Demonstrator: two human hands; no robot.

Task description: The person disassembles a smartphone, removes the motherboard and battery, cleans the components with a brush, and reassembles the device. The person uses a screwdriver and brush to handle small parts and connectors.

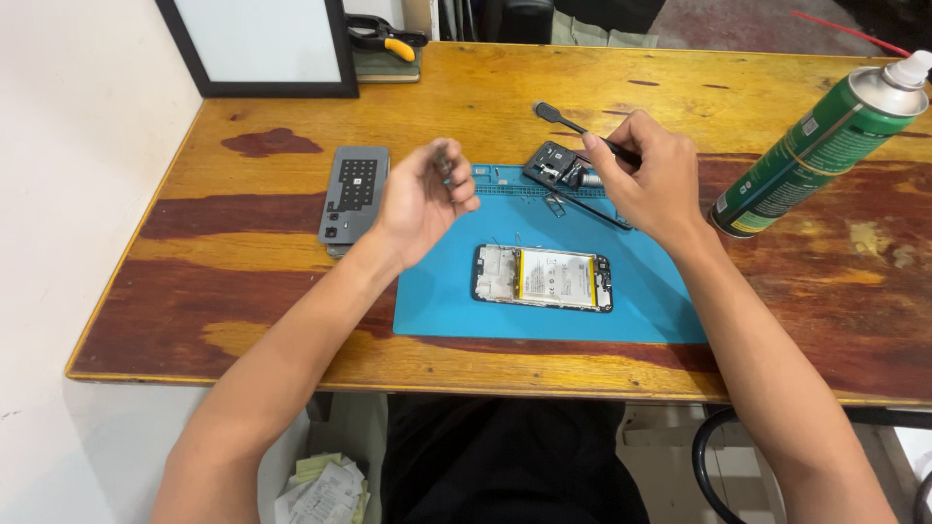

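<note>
A: What lies at the centre of the blue rectangular silicone work mat [641,291]?

B: 1 opened black smartphone [544,278], back cover off, lying flat and lengthwise; its pale yellow-white battery fills the middle, with circuit boards bare at both ends.

A: Which packages and labelled items surround it?

B: 1 green cylindrical spray can with a white nozzle [825,141] lies tilted at the far right of the wooden table [243,320], yellow band near its base. 1 grey rectangular phone back cover [354,194] rests left of the mat.

A: And the fingers?

B: The left hand [422,199] is raised, fingers curled, tips pinching 1 small dark part [447,160]. The right hand [650,175] grips 1 thin black spudger tool [573,123], fingers pressed together round its shaft, above a black plastic phone component [558,167] at the mat's far edge.
</note>
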